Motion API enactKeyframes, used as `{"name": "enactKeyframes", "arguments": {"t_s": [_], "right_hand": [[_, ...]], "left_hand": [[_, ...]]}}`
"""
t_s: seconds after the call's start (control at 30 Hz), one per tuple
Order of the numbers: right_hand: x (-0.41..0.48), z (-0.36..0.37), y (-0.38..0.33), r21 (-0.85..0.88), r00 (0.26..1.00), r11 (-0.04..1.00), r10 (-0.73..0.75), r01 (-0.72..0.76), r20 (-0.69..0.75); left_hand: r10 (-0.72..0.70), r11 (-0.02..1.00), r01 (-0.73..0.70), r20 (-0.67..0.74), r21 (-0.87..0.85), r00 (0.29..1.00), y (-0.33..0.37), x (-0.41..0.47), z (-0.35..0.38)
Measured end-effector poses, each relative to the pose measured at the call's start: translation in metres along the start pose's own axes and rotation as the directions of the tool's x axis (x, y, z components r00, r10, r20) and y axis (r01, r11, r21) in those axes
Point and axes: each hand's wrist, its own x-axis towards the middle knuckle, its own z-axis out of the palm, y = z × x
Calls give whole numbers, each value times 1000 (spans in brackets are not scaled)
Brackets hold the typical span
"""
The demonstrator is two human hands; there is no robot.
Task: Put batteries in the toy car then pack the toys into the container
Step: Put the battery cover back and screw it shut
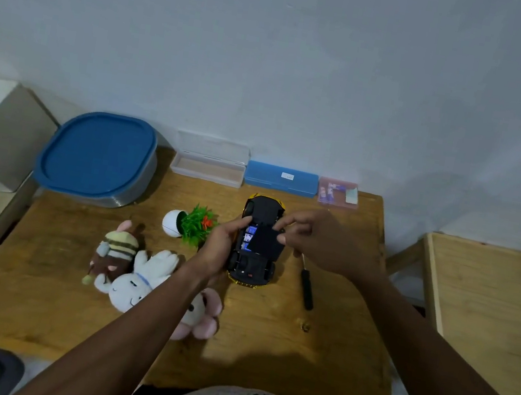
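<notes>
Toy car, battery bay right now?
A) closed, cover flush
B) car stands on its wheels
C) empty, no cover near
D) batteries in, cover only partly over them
D: the toy car lies belly up in the left hand, and blue batteries show beside the black cover that the right hand pinches.

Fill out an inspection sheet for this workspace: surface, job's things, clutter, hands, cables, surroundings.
Surface: wooden table, bare wood, most items on its far half.
Job's things: toy car upside down, blue batteries showing in its bay; battery cover partly over them; container lidded, back left; three plush toys front left.
Clutter: screwdriver right of the car; potted plant on its side; three small cases along the wall.
Hands: left hand grips the car's side; right hand pinches the cover.
Cables: nothing seen.
Surroundings: grey wall behind; second table at right.
</notes>
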Motion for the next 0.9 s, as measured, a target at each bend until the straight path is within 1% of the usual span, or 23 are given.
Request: {"name": "enactKeyframes", "arguments": {"t_s": [0.13,0.3,0.5,0.6,0.73,0.9], "right_hand": [[3,0,-3,4,999,999,-39,39,-25],[6,2,-6,-30,996,996,-89,88,-20],[10,5,-2,-64,995,993,-101,99,-22],[10,7,-1,-109,993,988,-112,108,-32],[11,9,3,-169,992,980,-117,108,-46],[11,9,6,-184,989,976,-129,115,-66]], "left_hand": [[13,1000,-13,8,28,1000,1,-1,2],[39,998,-40,8,56,999,0,-2,1],[57,996,-60,41,72,997,1,-4,3],[63,994,-67,55,90,996,1,-4,3],[67,994,-73,61,85,996,0,-4,4],[80,993,-85,57,88,995,1,-3,6]]}}
